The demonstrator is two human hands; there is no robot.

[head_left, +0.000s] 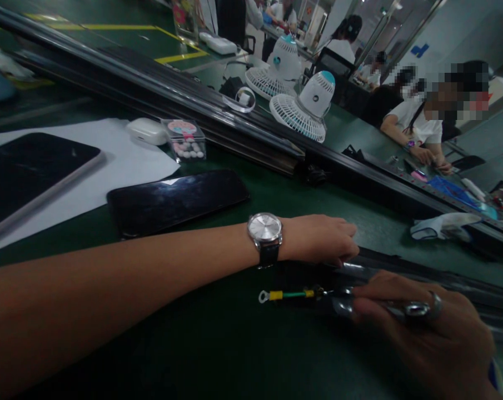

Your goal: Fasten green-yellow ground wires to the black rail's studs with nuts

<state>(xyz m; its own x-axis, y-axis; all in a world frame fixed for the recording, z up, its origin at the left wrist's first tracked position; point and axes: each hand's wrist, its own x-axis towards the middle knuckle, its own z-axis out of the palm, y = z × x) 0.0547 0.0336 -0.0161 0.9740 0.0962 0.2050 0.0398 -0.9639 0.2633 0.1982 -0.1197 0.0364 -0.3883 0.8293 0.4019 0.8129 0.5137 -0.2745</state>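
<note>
Green-and-yellow ground wire (293, 294) with a ring terminal at its free end, lying on the dark green tabletop (218, 344), long axis left to right, terminal pointing left and away from both hands. Right hand (422, 328), ring on one finger, at the wire's right end: fingers curled over the dark bundle where the wire joins it, apparently pinching it, though the contact itself is hidden beneath the fingers. Nearer of the two to the wire. Left hand (320, 240), watch on the wrist, reaching across from the left, palm down, fingers bent and pressing on a long dark strip (422, 272) just behind the wire; whether gripping or only resting on it, cannot tell. Left forearm crossing the whole near foreground, between the body and the wire.

Behind the forearm: black phone (176, 203) flat on the tabletop, partly over a white paper sheet (121, 161); a tablet (24, 178) on that sheet at far left. Farther back, white earbud case (147, 131) beside a small clear box of pills or sweets (184, 140). Long black rail (218, 119) running diagonally across the tabletop, two white desk fans (305, 108) beyond it. White glove (438, 226) to the right near the rail. Another person seated across the tabletop at upper right, hands (432, 158) busy with their own parts, well apart from the wire.
</note>
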